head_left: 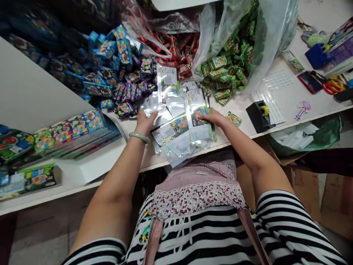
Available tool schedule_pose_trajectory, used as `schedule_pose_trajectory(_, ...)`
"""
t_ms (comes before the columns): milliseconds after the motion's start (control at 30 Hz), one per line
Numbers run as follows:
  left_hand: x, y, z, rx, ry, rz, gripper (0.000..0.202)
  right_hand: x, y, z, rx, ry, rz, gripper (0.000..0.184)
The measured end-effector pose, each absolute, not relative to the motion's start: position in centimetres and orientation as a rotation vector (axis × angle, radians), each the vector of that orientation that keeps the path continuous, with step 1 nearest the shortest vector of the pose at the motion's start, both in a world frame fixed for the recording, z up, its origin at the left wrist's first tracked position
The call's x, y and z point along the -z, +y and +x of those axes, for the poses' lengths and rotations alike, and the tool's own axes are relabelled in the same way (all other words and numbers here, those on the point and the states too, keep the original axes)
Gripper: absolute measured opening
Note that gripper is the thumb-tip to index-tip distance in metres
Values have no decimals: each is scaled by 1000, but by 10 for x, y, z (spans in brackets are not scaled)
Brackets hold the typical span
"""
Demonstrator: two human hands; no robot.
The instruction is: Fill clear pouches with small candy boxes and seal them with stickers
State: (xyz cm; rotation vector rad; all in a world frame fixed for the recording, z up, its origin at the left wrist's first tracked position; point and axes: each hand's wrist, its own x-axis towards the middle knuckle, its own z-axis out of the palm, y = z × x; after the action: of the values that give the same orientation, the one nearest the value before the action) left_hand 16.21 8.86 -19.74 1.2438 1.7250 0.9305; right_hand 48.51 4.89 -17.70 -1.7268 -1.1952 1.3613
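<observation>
A loose heap of clear plastic pouches with printed green-and-black panels lies in front of me at the table's front edge. My left hand, a pale green bangle at its wrist, closes around the left side of the heap; its fingertips are partly hidden by shiny plastic. At the right side, my right hand grips a pouch, with the thumb on its printed face and the fingers underneath. Just beyond the heap are small purple boxes, and a flat green packet lies near my right wrist.
Blue boxes, red packets and green boxes are piled at the back among plastic bags. Printed cards are stacked at left. A black tape dispenser, a phone and scissors lie at right.
</observation>
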Motion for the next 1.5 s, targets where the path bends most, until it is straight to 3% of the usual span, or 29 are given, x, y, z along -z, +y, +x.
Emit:
schedule_pose_trajectory(133,182,48,152,-813,1771,1730,90,177,41,484,-1133,-1329,-1882,51)
schedule_pose_trajectory(233,175,-15,158,-632,1372,2129,82,179,35,482,-947,-1495,-1963,58)
schedule_pose_trajectory(333,179,-76,170,-342,1028,2434,88,186,22,479,-796,-1642,-1973,75)
schedule_pose_trajectory(500,199,-93,170,-148,994,2555,67,200,-9,481,-746,-1717,-1951,97)
schedule_pose_trajectory(700,196,-46,156,-259,840,2505,46,199,-27,484,-746,-1756,-2011,92)
schedule_pose_trajectory(967,190,-45,159,-317,661,2491,39,191,-37,488,-712,-1773,-1959,82)
schedule_pose_trajectory(1133,188,-30,149,-690,1115,2258,58,182,-25,484,-652,-1676,-2028,67)
schedule_pose_trajectory(1300,190,-21,152,-241,1446,2121,121,180,2,470,-632,-1599,-2125,82)
schedule_pose_trajectory(1500,188,-27,171,-220,1468,2120,110,181,10,455,-570,-1533,-2168,89)
